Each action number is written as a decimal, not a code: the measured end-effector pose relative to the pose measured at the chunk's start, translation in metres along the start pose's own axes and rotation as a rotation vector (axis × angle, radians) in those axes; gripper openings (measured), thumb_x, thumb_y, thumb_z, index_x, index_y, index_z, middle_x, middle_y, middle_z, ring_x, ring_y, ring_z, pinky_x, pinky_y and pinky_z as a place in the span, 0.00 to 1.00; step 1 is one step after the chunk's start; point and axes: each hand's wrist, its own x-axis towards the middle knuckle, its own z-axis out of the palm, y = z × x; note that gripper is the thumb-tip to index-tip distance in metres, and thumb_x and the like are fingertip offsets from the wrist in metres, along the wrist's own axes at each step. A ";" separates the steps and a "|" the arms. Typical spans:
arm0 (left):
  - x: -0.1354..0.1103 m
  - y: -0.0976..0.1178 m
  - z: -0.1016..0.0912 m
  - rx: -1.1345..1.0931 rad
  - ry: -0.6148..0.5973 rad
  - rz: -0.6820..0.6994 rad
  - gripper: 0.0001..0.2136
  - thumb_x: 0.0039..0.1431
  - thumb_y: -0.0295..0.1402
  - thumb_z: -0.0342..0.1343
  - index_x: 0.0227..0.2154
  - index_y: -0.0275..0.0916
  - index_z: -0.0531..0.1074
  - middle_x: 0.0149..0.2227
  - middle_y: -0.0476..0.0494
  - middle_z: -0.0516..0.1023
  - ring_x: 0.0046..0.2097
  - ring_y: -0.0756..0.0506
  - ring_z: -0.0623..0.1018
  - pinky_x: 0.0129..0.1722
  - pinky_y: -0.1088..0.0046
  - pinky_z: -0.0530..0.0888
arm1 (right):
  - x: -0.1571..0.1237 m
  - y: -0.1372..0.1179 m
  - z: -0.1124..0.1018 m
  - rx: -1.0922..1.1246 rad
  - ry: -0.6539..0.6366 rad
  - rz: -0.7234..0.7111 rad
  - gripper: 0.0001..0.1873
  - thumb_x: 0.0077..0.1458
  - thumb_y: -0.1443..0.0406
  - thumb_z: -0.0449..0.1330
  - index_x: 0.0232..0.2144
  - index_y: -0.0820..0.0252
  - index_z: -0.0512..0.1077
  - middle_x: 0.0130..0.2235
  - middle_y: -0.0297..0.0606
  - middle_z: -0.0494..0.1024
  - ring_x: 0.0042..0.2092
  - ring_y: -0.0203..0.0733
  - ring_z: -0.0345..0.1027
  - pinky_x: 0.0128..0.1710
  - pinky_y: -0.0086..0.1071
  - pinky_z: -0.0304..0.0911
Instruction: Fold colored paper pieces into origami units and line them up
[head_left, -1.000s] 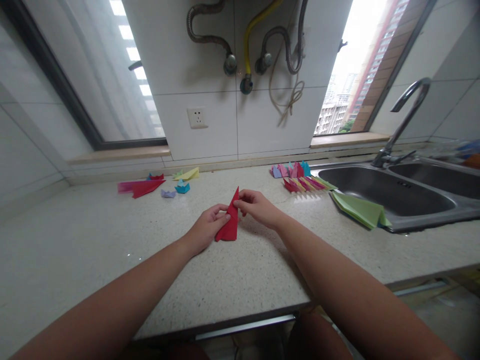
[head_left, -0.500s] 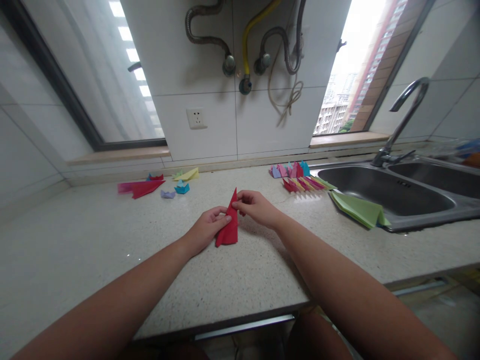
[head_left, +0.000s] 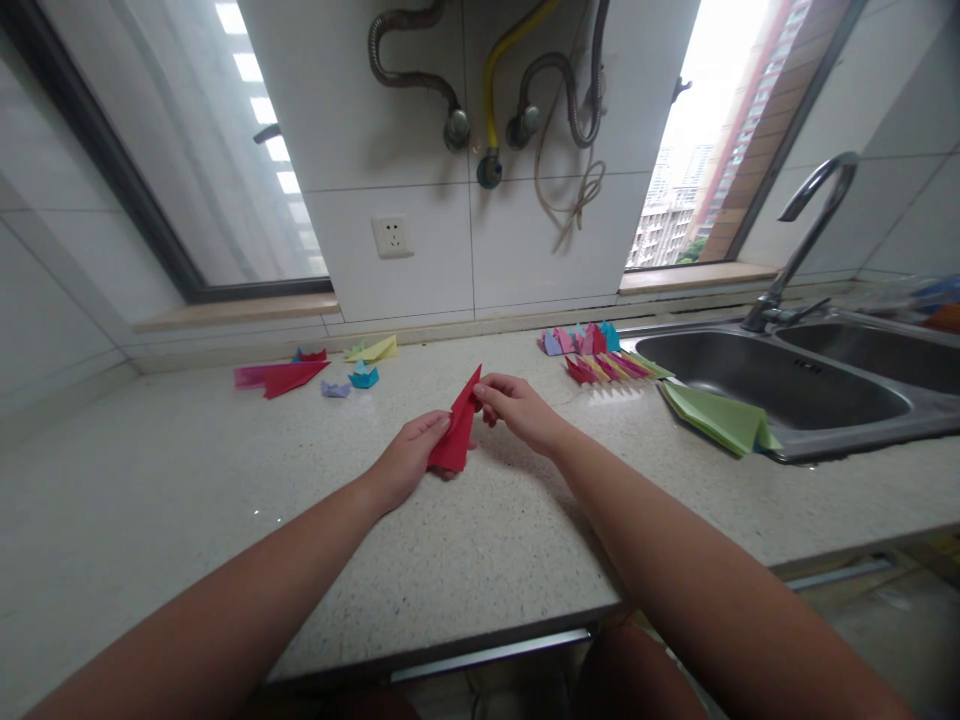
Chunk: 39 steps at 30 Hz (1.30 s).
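Observation:
A folded piece of red paper (head_left: pixel 454 440), narrow and pointed at its top, is held between both hands over the middle of the counter. My left hand (head_left: pixel 412 452) grips its lower left side, thumb on top and fingers underneath, with fingertips peeking out below the paper. Near the upper tip, my right hand (head_left: pixel 516 408) pinches the paper's right edge between thumb and index finger. The underside of the paper is hidden.
Folded red and pink paper (head_left: pixel 289 376), a yellow paper piece (head_left: pixel 377 349) and a small blue paper boat (head_left: pixel 364 375) lie at the back left. Rows of small folded papers (head_left: pixel 609 368) and green paper (head_left: pixel 716 418) lie beside the sink (head_left: pixel 825 435).
The red paper has tilted to the right and its lower end has come up off the counter. My left fingers have slid beneath it; my right hand still pinches near the tip.

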 end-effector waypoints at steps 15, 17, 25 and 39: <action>-0.005 0.006 -0.001 -0.073 -0.039 0.097 0.21 0.58 0.45 0.58 0.50 0.40 0.65 0.33 0.46 0.75 0.20 0.55 0.67 0.15 0.81 0.58 | -0.001 0.002 0.002 0.013 -0.049 0.014 0.15 0.57 0.54 0.59 0.34 0.61 0.72 0.30 0.34 0.72 0.27 0.33 0.64 0.28 0.31 0.60; -0.003 0.005 0.000 -0.072 -0.007 0.079 0.20 0.60 0.45 0.55 0.49 0.38 0.66 0.32 0.45 0.76 0.20 0.53 0.69 0.15 0.80 0.60 | -0.001 0.001 0.002 0.016 -0.060 0.010 0.14 0.57 0.55 0.60 0.34 0.61 0.72 0.31 0.34 0.72 0.27 0.32 0.64 0.29 0.30 0.60; -0.002 0.001 -0.001 -0.067 0.023 -0.017 0.23 0.60 0.48 0.55 0.49 0.33 0.70 0.32 0.37 0.80 0.27 0.45 0.78 0.23 0.73 0.71 | 0.000 0.002 0.003 -0.066 -0.051 0.021 0.12 0.54 0.58 0.61 0.34 0.62 0.69 0.27 0.32 0.70 0.26 0.32 0.62 0.28 0.30 0.58; 0.000 -0.001 0.008 -0.106 0.109 0.044 0.20 0.56 0.41 0.62 0.46 0.30 0.75 0.35 0.39 0.82 0.28 0.48 0.77 0.27 0.76 0.70 | -0.007 0.004 0.011 -0.349 0.153 -0.071 0.10 0.52 0.66 0.59 0.34 0.55 0.59 0.31 0.29 0.69 0.28 0.33 0.65 0.27 0.28 0.63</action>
